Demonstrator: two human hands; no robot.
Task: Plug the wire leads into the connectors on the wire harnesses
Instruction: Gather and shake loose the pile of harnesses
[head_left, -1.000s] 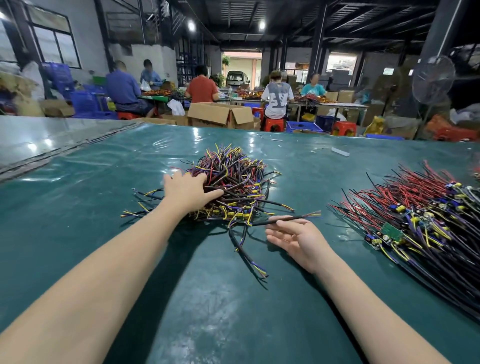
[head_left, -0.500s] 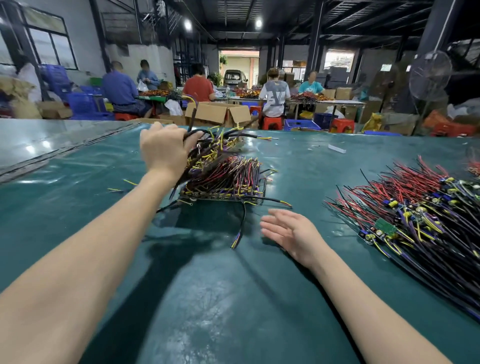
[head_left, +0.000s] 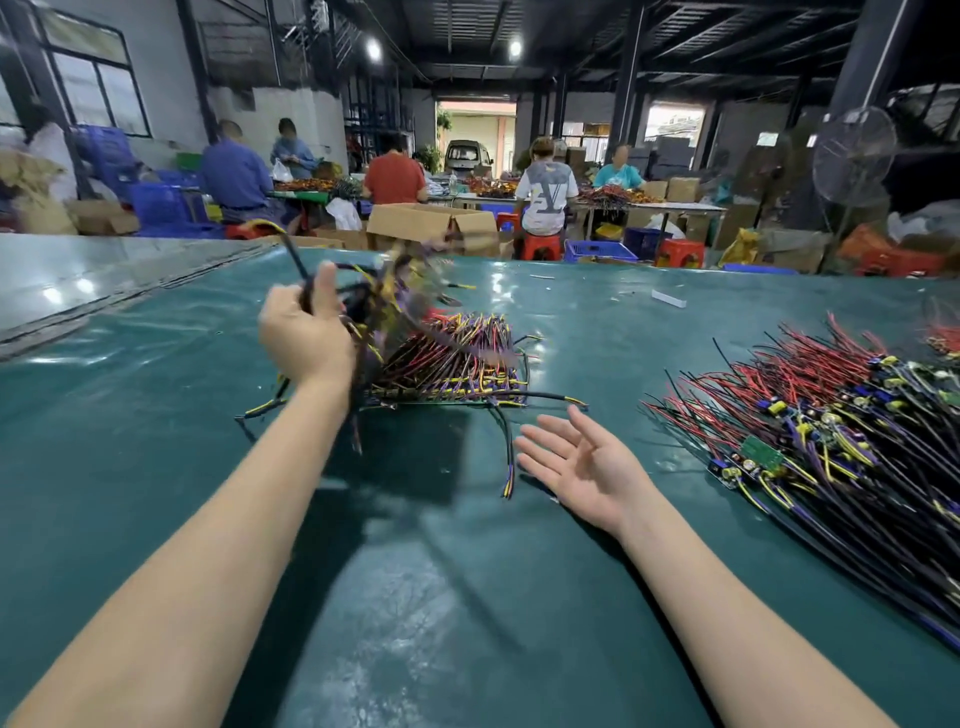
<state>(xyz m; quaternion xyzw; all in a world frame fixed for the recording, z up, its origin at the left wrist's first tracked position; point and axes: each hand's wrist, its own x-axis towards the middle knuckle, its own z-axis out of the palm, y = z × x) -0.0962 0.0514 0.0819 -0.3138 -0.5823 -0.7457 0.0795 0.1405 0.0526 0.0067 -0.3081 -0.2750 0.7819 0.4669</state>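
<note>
Workshop floor along the top of frame, people seated at far benches. We're at a counter (head_left: 156, 467) under a glossy teal sheet that is wrinkled, full of glare and looks slick.

Left of centre, the left hand (head_left: 306, 338) is fisted round a clump of wire leads (head_left: 384, 296), held above the counter. The clump is motion-blurred, so we can't count strands. They look black-sheathed with yellow and purple ends. A few trail down into the centre pile (head_left: 457, 358), a dense mound of red, purple and yellow wire sitting on the counter. One stray lead (head_left: 506, 457) droops out of it toward lower centre, with coloured tips.

Next over, the right hand (head_left: 576, 462) is palm up, fingers spread, holding nothing. It sits just beside the stray lead; we can't tell if they touch.

Far right, the right pile (head_left: 831, 415) fans out in red and black wire with yellow-capped parts. A small green circuit board (head_left: 761, 454) sits at its near edge.

Our read on handling:
- The leads are light, limp and tangle-prone, so yanking a clump drags neighbours.
- The insulation looks smooth and will likely slip in a loose pinch.
- Pinch one lead close behind its tip so it stays stiff enough to push home.
- Brace the harness at the connector body, not by its wires or board parts.
- The connectors themselves are too small to make out.
</note>
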